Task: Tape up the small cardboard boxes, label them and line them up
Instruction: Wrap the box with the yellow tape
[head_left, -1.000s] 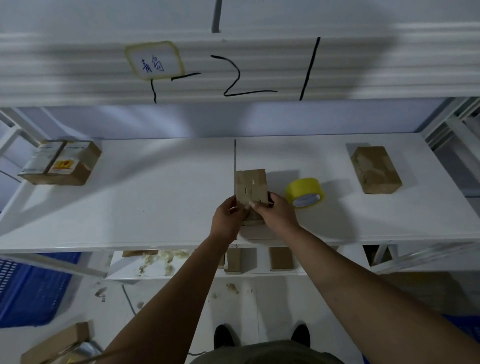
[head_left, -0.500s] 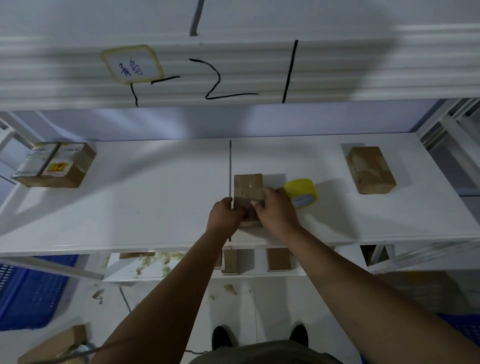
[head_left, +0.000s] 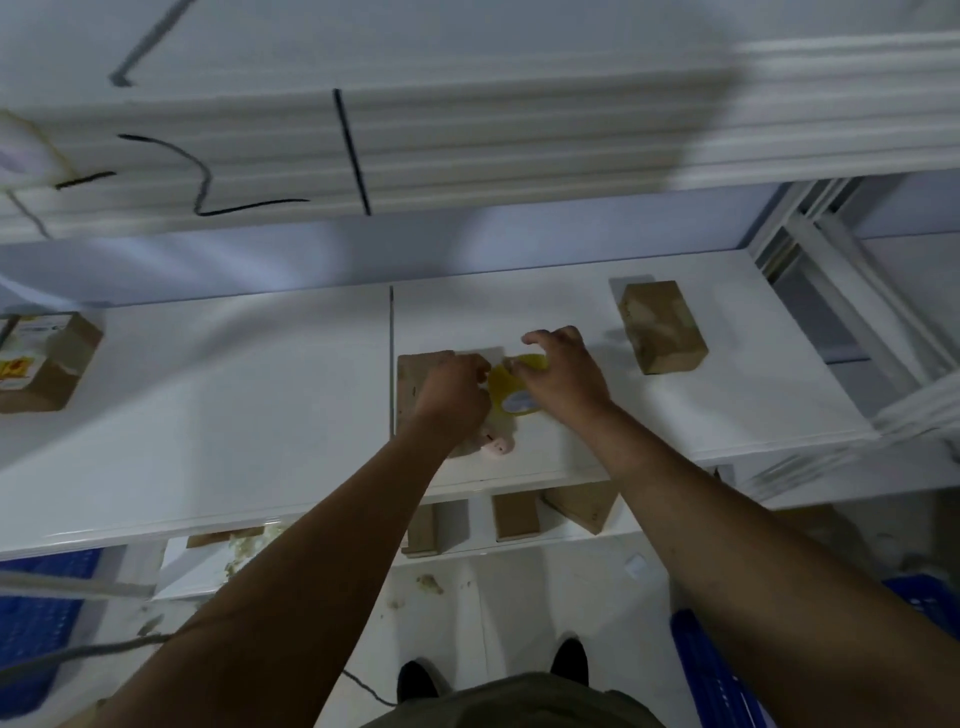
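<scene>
A small brown cardboard box (head_left: 415, 387) lies flat on the white shelf (head_left: 218, 415), just right of its centre seam. My left hand (head_left: 452, 397) covers the box's right half, fingers curled over its edge toward the tape. The yellow tape roll (head_left: 511, 392) sits right beside the box. My right hand (head_left: 566, 374) is over the roll, thumb and curled fingers around it. The left fingertips are close to the roll; whether they touch the tape is hidden.
Another plain brown box (head_left: 662, 327) stands at the shelf's back right. Labelled boxes (head_left: 41, 364) sit at the far left edge. Several small boxes (head_left: 514, 514) lie on the lower shelf. Blue crates (head_left: 31, 629) stand on the floor on both sides.
The box was upright in both hands; it now lies flat under my left hand. My right hand has left the box and moved right onto the tape roll. The camera has swung right.
</scene>
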